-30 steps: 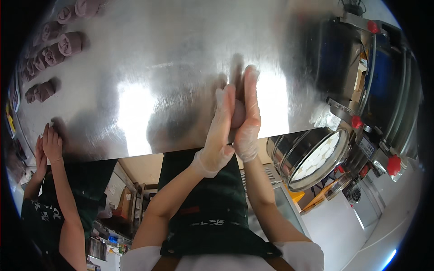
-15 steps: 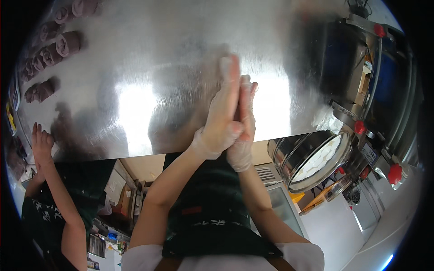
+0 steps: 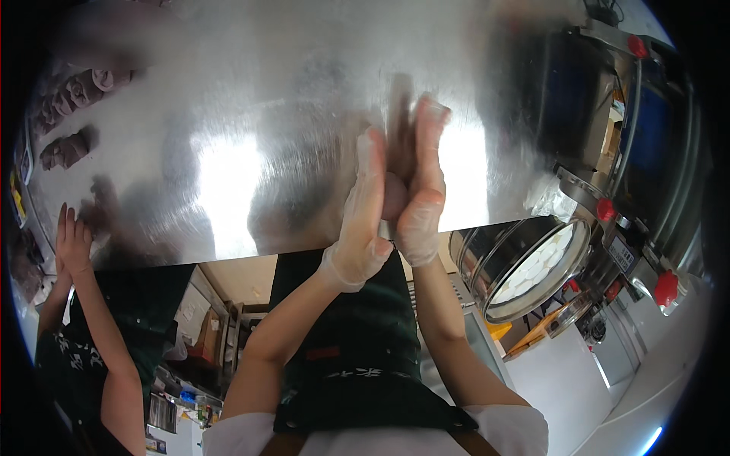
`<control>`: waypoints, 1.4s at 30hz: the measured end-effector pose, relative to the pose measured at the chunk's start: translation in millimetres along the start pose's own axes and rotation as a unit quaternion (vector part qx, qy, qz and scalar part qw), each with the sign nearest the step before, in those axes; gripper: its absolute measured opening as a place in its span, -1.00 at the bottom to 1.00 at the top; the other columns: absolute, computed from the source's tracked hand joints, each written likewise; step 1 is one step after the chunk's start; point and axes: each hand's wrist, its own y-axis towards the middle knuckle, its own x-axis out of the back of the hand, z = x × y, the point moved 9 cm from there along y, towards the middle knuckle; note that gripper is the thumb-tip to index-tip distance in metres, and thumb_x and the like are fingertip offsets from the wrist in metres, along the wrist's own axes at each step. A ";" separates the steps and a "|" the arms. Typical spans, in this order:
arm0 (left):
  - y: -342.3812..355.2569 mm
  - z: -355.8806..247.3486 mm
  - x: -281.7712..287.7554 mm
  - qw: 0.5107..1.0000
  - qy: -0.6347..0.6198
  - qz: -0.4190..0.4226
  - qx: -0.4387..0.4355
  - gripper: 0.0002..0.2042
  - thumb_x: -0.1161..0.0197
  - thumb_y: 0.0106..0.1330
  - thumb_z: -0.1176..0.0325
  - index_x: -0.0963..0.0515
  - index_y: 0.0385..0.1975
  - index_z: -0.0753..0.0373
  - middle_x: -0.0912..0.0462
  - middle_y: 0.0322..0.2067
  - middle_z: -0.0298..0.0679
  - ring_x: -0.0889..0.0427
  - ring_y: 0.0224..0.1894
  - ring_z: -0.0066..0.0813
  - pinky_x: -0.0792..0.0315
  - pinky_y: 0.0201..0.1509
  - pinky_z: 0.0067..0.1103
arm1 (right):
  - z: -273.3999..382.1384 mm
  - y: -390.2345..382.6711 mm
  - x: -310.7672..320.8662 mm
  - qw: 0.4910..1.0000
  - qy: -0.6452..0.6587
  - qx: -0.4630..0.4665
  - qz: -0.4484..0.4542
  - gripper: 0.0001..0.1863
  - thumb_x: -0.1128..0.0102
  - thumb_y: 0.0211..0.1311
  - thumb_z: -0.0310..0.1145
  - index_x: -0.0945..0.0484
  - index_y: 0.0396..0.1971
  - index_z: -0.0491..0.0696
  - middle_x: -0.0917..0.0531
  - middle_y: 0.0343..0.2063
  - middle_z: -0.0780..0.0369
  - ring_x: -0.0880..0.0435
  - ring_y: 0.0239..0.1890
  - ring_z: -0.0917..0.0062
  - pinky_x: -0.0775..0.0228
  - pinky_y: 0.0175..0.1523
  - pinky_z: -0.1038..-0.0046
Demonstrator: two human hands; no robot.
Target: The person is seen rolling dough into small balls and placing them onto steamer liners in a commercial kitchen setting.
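My left hand [image 3: 362,209] and my right hand [image 3: 427,186] wear clear plastic gloves and face each other near the front edge of the steel table [image 3: 304,137]. Between the two palms sits a smooth, pinkish-purple dough ball [image 3: 394,196], touched from both sides. The fingers of both hands stretch forward, and their tips stand apart. Part of the ball is hidden by the palms. Several purple dough rolls [image 3: 82,90] lie in a row on the far left, with another cluster of rolls [image 3: 67,150] nearer.
At the left, a co-worker's hands [image 3: 74,239] rest at the table edge. A round steamer-like metal container [image 3: 532,266] with white pieces stands below the table at right. A machine with red knobs [image 3: 605,209] lines the right side. A blurred dark shape [image 3: 114,36] covers the upper left.
My hands have parted from a pressed-together position, and the dough ball now shows between them. My right hand has shifted forward, my left back. A blurred shape has appeared over the far-left rolls.
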 end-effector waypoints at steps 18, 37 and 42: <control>7.1 -1.6 -1.9 0.999 0.029 0.029 0.002 0.20 0.42 0.23 -0.60 0.38 0.45 0.53 0.46 0.53 0.09 0.49 0.57 -0.08 0.45 0.58 -0.28 | 1.7 -16.6 -21.4 1.000 0.009 0.009 0.019 0.18 0.62 0.26 0.56 0.00 0.47 -0.26 -0.07 0.48 -0.06 0.28 0.55 -0.05 0.44 0.57 0.08; 19.2 1.2 -3.2 0.995 0.069 0.025 -0.062 0.09 0.44 0.34 -0.50 0.36 0.46 0.52 0.44 0.53 0.12 0.48 0.57 -0.05 0.44 0.58 -0.26 | -3.1 -12.1 -9.1 0.998 0.036 -0.046 -0.028 0.15 0.65 0.28 0.54 -0.01 0.47 -0.26 -0.08 0.48 -0.06 0.26 0.55 -0.06 0.40 0.57 0.09; 4.5 -1.1 16.6 0.966 0.185 -0.075 -0.162 0.05 0.35 0.39 -0.42 0.29 0.45 0.56 0.30 0.51 0.22 0.33 0.57 0.07 0.30 0.57 -0.23 | -5.5 -12.3 -7.7 0.997 0.044 -0.058 -0.039 0.14 0.65 0.29 0.53 -0.01 0.47 -0.26 -0.08 0.48 -0.06 0.26 0.55 -0.06 0.39 0.56 0.10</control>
